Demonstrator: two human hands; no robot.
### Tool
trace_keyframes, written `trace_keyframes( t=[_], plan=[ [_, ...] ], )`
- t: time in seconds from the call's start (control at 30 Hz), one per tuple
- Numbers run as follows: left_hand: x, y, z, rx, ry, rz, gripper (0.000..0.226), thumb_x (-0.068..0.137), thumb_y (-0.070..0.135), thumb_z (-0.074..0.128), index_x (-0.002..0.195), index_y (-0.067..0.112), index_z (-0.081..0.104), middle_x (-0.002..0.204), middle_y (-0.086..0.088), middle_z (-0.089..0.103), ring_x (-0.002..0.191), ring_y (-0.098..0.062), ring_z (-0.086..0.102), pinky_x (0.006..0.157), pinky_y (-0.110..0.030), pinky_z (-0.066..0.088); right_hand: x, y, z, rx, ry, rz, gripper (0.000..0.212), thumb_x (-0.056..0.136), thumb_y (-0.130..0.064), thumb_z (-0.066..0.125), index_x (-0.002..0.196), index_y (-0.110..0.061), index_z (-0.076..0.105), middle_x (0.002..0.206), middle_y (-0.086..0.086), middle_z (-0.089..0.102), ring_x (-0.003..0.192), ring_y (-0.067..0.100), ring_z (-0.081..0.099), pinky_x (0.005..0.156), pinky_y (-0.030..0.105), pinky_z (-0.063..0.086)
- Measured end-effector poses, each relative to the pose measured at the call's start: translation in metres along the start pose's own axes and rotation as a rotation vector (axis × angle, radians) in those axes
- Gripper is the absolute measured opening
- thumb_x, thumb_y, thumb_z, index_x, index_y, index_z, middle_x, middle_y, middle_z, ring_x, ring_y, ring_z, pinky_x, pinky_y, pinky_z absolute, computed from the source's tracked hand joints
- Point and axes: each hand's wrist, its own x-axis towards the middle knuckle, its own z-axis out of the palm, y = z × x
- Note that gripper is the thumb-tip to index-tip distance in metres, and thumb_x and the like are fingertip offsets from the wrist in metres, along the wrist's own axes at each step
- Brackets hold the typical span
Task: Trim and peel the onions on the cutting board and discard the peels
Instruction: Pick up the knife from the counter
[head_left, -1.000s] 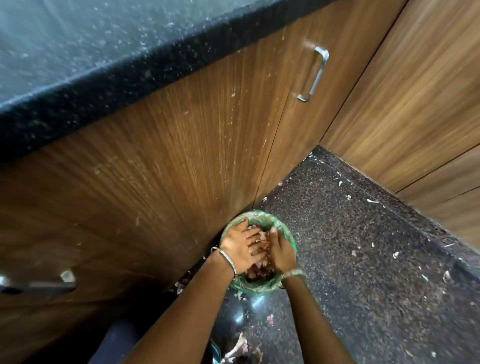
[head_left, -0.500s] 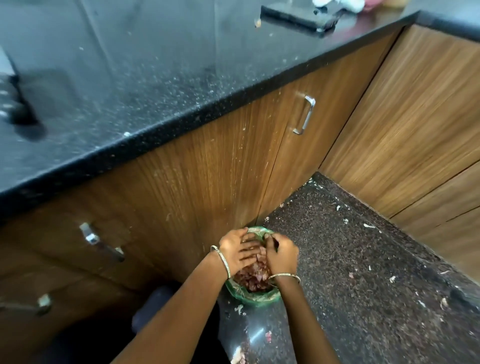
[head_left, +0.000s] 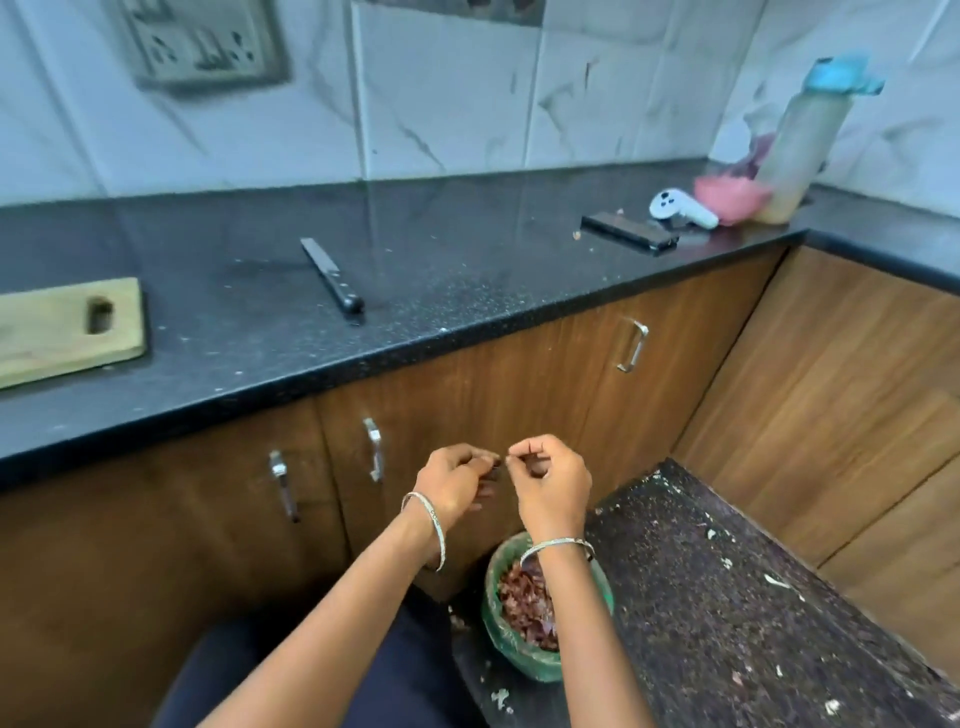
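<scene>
Both hands are held side by side in front of the cabinet doors (head_left: 519, 395), directly above the bin (head_left: 540, 670). The left hand (head_left: 457, 486) is seen with its fingers curled inward. The right hand (head_left: 553, 486) is seen with thumb and forefinger drawn together as in a pinch, and the fingertips of the two hands nearly meet. Whether a scrap is gripped by either hand cannot be told. The bin, lined in green, is set on the floor at 6 o'clock from the hands, and the onion peels (head_left: 524, 605) are heaped inside it. On the countertop (head_left: 467, 270) the cutting board (head_left: 67, 327) is laid at 9 o'clock of the view. The knife (head_left: 332, 278) is laid at 11 o'clock from the hands, well apart from the board. A bottle (head_left: 805, 140), a pink bowl (head_left: 730, 195) and a white controller (head_left: 680, 208) are grouped at 2 o'clock
</scene>
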Motion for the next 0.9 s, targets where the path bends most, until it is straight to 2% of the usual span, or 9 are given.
trace_keyframes(
  t=[0.1, 0.2, 0.33, 0.5, 0.6, 0.67, 0.73, 0.8, 0.9],
  plan=[
    [-0.037, 0.018, -0.034, 0.022, 0.068, 0.134, 0.018, 0.102, 0.014, 0.053, 0.098, 0.018, 0.071, 0.095, -0.005, 0.076, 0.085, -0.022, 0.073, 0.071, -0.031, 0.056, -0.015, -0.05, -0.001, 0.078, -0.027, -0.063, 0.014, 0.078, -0.009, 0.082, 0.079, -0.022, 0.076, 0.072, -0.015, 0.071, 0.065, 0.003, 0.066, 0.065, 0.023, 0.055],
    [-0.069, 0.04, -0.071, 0.009, 0.16, 0.237, 0.017, 0.101, 0.012, 0.054, 0.097, 0.018, 0.07, 0.095, -0.008, 0.076, 0.087, -0.024, 0.074, 0.071, -0.032, 0.056, -0.026, -0.094, 0.005, 0.162, -0.054, -0.142, 0.004, 0.081, -0.02, 0.081, 0.082, -0.021, 0.077, 0.074, -0.012, 0.074, 0.069, 0.005, 0.069, 0.068, 0.026, 0.057],
    [-0.099, 0.067, -0.118, -0.036, 0.27, 0.327, 0.017, 0.101, 0.013, 0.056, 0.095, 0.019, 0.071, 0.091, -0.006, 0.076, 0.083, -0.019, 0.073, 0.073, -0.031, 0.058, -0.029, -0.142, 0.018, 0.16, -0.088, -0.301, 0.005, 0.087, -0.025, 0.077, 0.084, -0.02, 0.076, 0.078, -0.013, 0.073, 0.076, 0.002, 0.068, 0.07, 0.018, 0.053],
    [-0.109, 0.09, -0.164, -0.012, 0.364, 0.388, 0.016, 0.101, 0.014, 0.056, 0.098, 0.018, 0.071, 0.094, -0.006, 0.077, 0.087, -0.019, 0.075, 0.081, -0.033, 0.061, -0.01, -0.193, 0.053, 0.078, -0.174, -0.362, 0.007, 0.09, -0.026, 0.073, 0.086, -0.021, 0.076, 0.081, -0.013, 0.071, 0.075, -0.001, 0.063, 0.068, 0.012, 0.045],
    [-0.098, 0.109, -0.192, -0.017, 0.429, 0.428, 0.016, 0.101, 0.012, 0.054, 0.099, 0.015, 0.07, 0.092, -0.008, 0.076, 0.087, -0.021, 0.074, 0.078, -0.032, 0.062, 0.019, -0.217, 0.083, -0.016, -0.183, -0.401, 0.008, 0.092, -0.023, 0.07, 0.092, -0.018, 0.076, 0.089, -0.006, 0.073, 0.086, 0.01, 0.064, 0.074, 0.021, 0.043],
    [-0.095, 0.116, -0.205, -0.009, 0.46, 0.467, 0.015, 0.102, 0.009, 0.054, 0.102, 0.009, 0.069, 0.093, -0.011, 0.075, 0.085, -0.021, 0.073, 0.075, -0.033, 0.061, 0.037, -0.223, 0.096, -0.147, -0.173, -0.4, 0.017, 0.093, -0.025, 0.068, 0.106, -0.016, 0.076, 0.101, 0.0, 0.074, 0.099, 0.021, 0.062, 0.076, 0.026, 0.04],
    [-0.081, 0.122, -0.224, 0.002, 0.505, 0.496, 0.014, 0.101, 0.008, 0.055, 0.104, 0.007, 0.068, 0.092, -0.012, 0.074, 0.083, -0.021, 0.073, 0.075, -0.033, 0.061, 0.061, -0.23, 0.116, -0.273, -0.186, -0.4, 0.027, 0.094, -0.028, 0.066, 0.116, -0.013, 0.074, 0.109, 0.006, 0.073, 0.105, 0.028, 0.058, 0.082, 0.033, 0.044],
    [-0.061, 0.131, -0.247, 0.015, 0.54, 0.511, 0.013, 0.1, 0.008, 0.056, 0.1, 0.012, 0.069, 0.089, -0.01, 0.075, 0.081, -0.021, 0.073, 0.074, -0.035, 0.061, 0.086, -0.237, 0.138, -0.364, -0.201, -0.381, 0.03, 0.094, -0.034, 0.066, 0.11, -0.01, 0.074, 0.106, 0.01, 0.071, 0.106, 0.033, 0.058, 0.08, 0.038, 0.047],
    [-0.035, 0.148, -0.279, -0.008, 0.571, 0.499, 0.014, 0.1, 0.006, 0.056, 0.096, 0.012, 0.068, 0.087, -0.011, 0.075, 0.076, -0.016, 0.071, 0.072, -0.033, 0.059, 0.113, -0.234, 0.165, -0.5, -0.26, -0.267, 0.035, 0.088, -0.046, 0.07, 0.079, -0.013, 0.064, 0.084, 0.005, 0.059, 0.095, 0.033, 0.06, 0.061, 0.034, 0.033]
  ],
)
